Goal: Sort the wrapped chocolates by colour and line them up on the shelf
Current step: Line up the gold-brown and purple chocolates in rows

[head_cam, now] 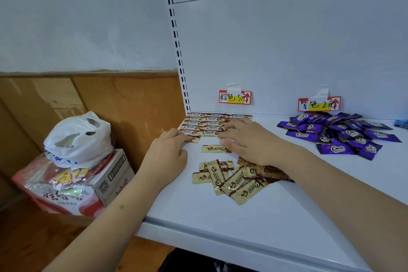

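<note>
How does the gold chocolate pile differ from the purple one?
The gold pile lies near the shelf's front, partly under the right forearm; the purple pile sits further back, under a price tag, untouched. Gold wrappers look long and flat; purple ones shorter and puffier. Both are loose, unsorted heaps marked "Choco".

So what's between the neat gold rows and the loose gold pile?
In the head view, one gold chocolate lies alone on the shelf, beside the right hand.
</note>
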{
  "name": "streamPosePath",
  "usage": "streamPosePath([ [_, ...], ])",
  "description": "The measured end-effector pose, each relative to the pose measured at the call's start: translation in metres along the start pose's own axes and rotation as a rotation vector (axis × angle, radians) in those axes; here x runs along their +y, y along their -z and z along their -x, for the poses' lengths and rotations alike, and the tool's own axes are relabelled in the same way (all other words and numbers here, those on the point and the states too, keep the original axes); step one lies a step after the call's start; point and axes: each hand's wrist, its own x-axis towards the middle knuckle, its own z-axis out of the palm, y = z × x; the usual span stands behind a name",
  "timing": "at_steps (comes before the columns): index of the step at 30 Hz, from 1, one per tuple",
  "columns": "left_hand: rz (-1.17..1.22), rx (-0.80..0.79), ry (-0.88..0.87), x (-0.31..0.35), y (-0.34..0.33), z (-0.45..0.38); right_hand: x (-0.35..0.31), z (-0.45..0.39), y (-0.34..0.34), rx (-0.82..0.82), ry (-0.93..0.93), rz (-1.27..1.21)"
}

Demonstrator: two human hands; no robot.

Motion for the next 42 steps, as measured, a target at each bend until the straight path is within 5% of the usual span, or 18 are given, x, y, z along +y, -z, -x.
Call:
streamPosePath([
  [11, -0.004, -0.013, 0.012, 0.0, -0.001, -0.001, 0.019, 0.008, 0.015, 0.032, -0.056, -0.124],
  [16, 0.264, -0.032, 0.001, 0.006, 0.008, 0.004, 0.015, 0.008, 0.021, 0.111, -0.104, -0.199],
  [23, 0.571, -0.363, -0.041, 0.017, 0.022, 0.018, -0.009, 0.005, 0.011, -0.033, -0.017, -0.232],
  [33, 0.612, -0.388, 0.011, 0.022, 0.027, 0.024, -0.011, 0.006, 0.009, 0.014, -0.099, -0.448],
  [42, 0.602, -0.4, 0.066, 0.039, 0.025, 0.017, -0.01, 0.009, 0.017, 0.015, -0.111, -0.375],
])
